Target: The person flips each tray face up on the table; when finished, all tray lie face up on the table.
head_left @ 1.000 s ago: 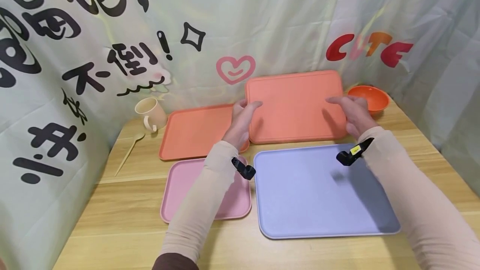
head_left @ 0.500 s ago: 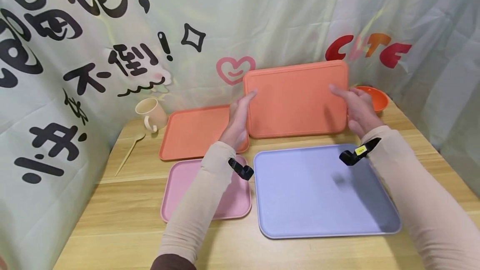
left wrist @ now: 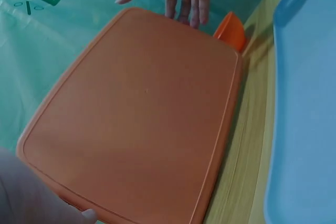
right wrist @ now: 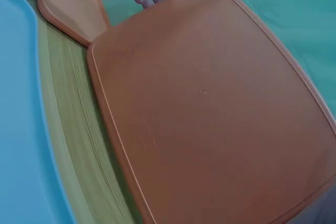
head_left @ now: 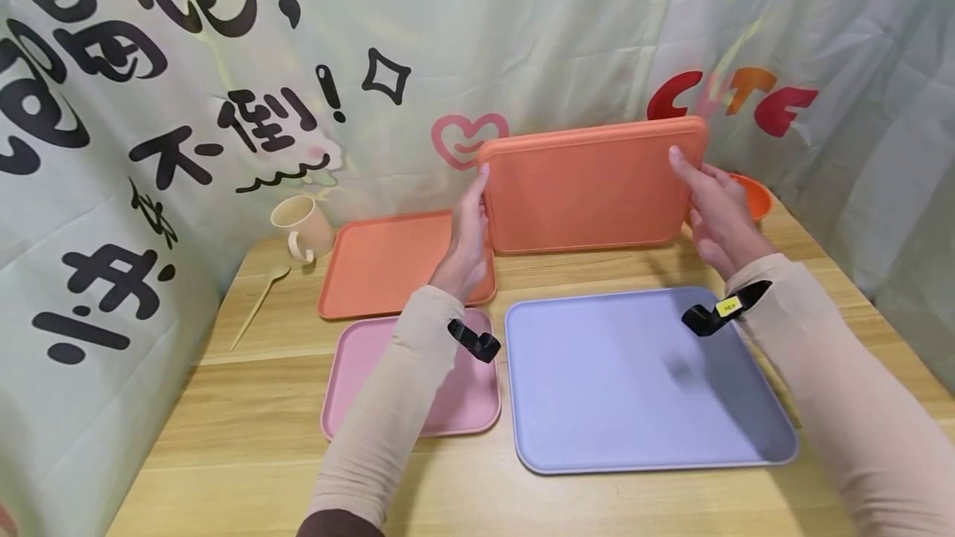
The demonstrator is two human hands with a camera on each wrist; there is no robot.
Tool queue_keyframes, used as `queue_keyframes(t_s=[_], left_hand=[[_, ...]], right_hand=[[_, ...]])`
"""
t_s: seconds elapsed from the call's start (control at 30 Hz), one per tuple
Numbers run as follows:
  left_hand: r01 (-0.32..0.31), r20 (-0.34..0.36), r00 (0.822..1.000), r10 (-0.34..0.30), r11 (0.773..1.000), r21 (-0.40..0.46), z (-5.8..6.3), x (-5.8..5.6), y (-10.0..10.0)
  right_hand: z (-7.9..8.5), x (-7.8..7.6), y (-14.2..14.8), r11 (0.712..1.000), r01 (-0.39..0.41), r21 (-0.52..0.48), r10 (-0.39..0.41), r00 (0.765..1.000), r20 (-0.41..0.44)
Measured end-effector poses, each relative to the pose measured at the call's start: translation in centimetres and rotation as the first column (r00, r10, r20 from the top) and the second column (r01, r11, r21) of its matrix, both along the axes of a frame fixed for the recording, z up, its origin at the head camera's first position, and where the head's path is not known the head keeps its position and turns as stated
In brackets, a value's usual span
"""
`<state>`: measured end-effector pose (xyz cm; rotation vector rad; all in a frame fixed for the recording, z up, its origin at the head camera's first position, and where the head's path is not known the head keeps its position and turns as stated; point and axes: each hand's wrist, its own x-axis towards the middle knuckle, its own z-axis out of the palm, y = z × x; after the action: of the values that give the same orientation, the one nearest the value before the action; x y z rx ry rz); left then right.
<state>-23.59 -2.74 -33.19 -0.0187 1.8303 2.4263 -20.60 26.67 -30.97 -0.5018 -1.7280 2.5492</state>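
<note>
Both hands hold an orange rectangular tray (head_left: 589,189) by its short sides, tipped steeply up with a broad flat face toward me. My left hand (head_left: 466,230) grips the left side, thumb along the edge and the other fingers mostly hidden. On the right side, my right hand (head_left: 719,218) lays its thumb over the front face, its fingers behind. A thin line follows the border of the tray (left wrist: 131,103) in the left wrist view. Below it lies a blue-violet tray (head_left: 642,379); a second orange tray (head_left: 395,259) lies to the left.
A small pink tray (head_left: 462,404) lies under my left forearm. At the back left stand a beige mug (head_left: 306,226) and a beige spoon (head_left: 257,305). An orange bowl (head_left: 755,199) sits behind my right hand. A printed curtain (head_left: 567,40) hangs close behind the table.
The held orange tray has tipped further upright; its lower edge has moved back and up in view. My hands have spread slightly apart with it. The other trays have stayed put.
</note>
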Motion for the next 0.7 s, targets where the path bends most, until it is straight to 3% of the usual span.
queue_keyframes(t_s=[0.3, 0.5, 0.7], left_hand=[[-0.019, -0.027, 0.999, 0.020, 0.999, 0.040, -0.4, 0.3, -0.4], [-0.032, 0.052, 0.998, 0.030, 0.999, 0.040, -0.7, 0.6, -0.9], [-0.028, 0.089, 0.996, 0.024, 0.999, 0.040, -1.0, 0.6, -1.1]], right_hand=[[-0.1, 0.6, -0.1, 0.999, 0.021, -0.026, -0.021, 1.000, -0.002], [-0.6, 0.8, 0.0, 0.996, -0.014, -0.091, 0.010, 0.999, -0.041], [-1.1, 1.3, 0.7, 0.986, -0.019, -0.168, 0.008, 0.998, -0.069]])
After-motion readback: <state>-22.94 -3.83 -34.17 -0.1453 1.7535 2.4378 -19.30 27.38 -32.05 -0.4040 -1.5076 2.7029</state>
